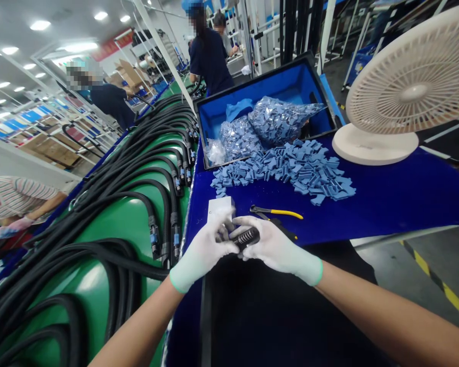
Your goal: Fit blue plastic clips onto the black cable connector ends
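Both hands wear white gloves and meet around a short black ribbed connector [246,237] above the near edge of the blue table. My left hand [210,247] grips its left end, fingers curled. My right hand [271,244] holds the right end between thumb and fingers. A white block [219,208] sits just behind my left hand, partly hidden by it. Pliers with a yellow handle [286,213] lie behind my right hand. Farther back spreads a heap of small blue plastic pieces [302,168].
A blue crate [309,84] with bagged blue pieces stands behind the heap. At the right is a beige fan [375,145]. Black hoses [118,199] cover the green surface [137,216] at left. Several people work beyond.
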{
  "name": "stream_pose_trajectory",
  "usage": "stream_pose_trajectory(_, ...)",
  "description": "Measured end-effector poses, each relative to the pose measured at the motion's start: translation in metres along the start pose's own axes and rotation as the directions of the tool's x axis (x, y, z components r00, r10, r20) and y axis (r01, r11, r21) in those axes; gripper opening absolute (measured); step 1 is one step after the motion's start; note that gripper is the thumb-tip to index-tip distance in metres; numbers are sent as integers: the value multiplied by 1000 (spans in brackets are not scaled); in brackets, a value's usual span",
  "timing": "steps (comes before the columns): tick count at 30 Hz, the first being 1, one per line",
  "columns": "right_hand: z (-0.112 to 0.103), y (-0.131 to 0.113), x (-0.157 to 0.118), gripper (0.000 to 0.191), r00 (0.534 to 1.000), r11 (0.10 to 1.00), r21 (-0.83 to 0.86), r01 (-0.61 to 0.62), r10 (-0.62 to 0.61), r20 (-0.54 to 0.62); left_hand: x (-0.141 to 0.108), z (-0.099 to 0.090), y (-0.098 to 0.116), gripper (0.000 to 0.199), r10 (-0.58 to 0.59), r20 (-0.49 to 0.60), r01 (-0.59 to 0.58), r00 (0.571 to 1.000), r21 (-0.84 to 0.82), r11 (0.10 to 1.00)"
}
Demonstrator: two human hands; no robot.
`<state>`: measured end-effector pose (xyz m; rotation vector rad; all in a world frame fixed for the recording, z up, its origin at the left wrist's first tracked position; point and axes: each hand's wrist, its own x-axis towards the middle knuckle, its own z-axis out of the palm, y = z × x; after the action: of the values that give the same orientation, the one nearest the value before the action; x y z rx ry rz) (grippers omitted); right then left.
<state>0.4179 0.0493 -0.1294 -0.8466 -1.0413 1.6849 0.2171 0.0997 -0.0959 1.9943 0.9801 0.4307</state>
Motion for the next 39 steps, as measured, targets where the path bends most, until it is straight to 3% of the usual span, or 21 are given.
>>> stream_pose_trajectory(2, 1, 0, 1, 75, 999, 999, 23, 49, -49, -2, 8, -3, 3, 105, -159, 0, 157, 987, -148, 976)
stream_pose_trajectory(4, -1, -1, 3, 71, 999, 997, 46, 54, -54, -1, 12, -6, 10, 110, -200, -25, 194, 979, -142, 971)
stream_pose_trajectory(7, -3, -4, 2, 56, 998, 996, 64, 59, -58, -17, -1, -7, 23, 86, -130, -241, 158, 962, 99, 983)
stream_pose_trajectory(9, 1, -3, -2, 46, 992, 982, 154, 108, -96, -83, -18, -3, 27, 50, -80, -383, 169, 920, 203, 964)
stream_pose_trajectory(11, 9, 1, -8, 43, 969, 946, 251, 203, -157, -190, -35, 4, 26, 22, -172, -430, 212, 886, 46, 976)
stream_pose_trajectory(12, 13, 3, -9, 42, 960, 937, 252, 240, -191, -206, -40, 7, 22, 23, -249, -422, 205, 872, -149, 967)
stream_pose_trajectory(13, 17, 5, -9, 44, 963, 945, 209, 251, -223, -148, -44, 8, 18, 29, -322, -410, 161, 853, -380, 911)
stream_pose_trajectory(14, 18, 5, -6, 45, 971, 963, 122, 240, -240, -14, -45, 8, 13, 33, -380, -413, 72, 828, -594, 801)
stream_pose_trajectory(16, 9, -1, 10, 43, 935, 951, -194, 243, -176, 308, -41, 2, 4, 33, -451, -452, -178, 770, -831, 528)
stream_pose_trajectory(17, 0, -8, 23, 41, 921, 864, -420, 279, -116, 373, -38, -5, 1, 30, -471, -475, -273, 743, -858, 435)
stream_pose_trajectory(18, -13, -16, 39, 37, 928, 719, -624, 305, -78, 363, -34, -12, -2, 25, -475, -485, -316, 735, -864, 393)
stream_pose_trajectory(19, -27, -25, 56, 36, 966, 484, -836, 259, -137, 221, -30, -21, -4, 22, -463, -491, -324, 739, -860, 394)
stream_pose_trajectory(20, -42, -35, 75, 36, 975, 170, -977, 125, -205, 89, -25, -30, -5, 21, -437, -499, -316, 748, -847, 426)
stream_pose_trajectory(23, -80, -55, 122, 33, 970, -77, -997, -23, -242, -4, -9, -54, -7, 20, -331, -558, -287, 761, -747, 600)
stream_pose_trajectory(26, -97, -60, 145, 27, 982, -163, -987, -14, -188, 17, 12, -67, -7, 19, -200, -615, -295, 762, -606, 739)
stream_pose_trajectory(30, -98, -56, 144, 33, 986, -228, -973, -24, -167, 15, 40, -71, -9, 23, -69, -652, -304, 755, -441, 844)
stream_pose_trajectory(34, -95, -49, 127, 42, 987, -230, -973, -12, -159, 25, 58, -65, -16, 27, -64, -667, -283, 743, -399, 872)
stream_pose_trajectory(39, -99, -39, 106, 29, 999, -185, -982, 34, -21, 38, 60, -54, -23, 26, -96, -682, -236, 725, -376, 896)
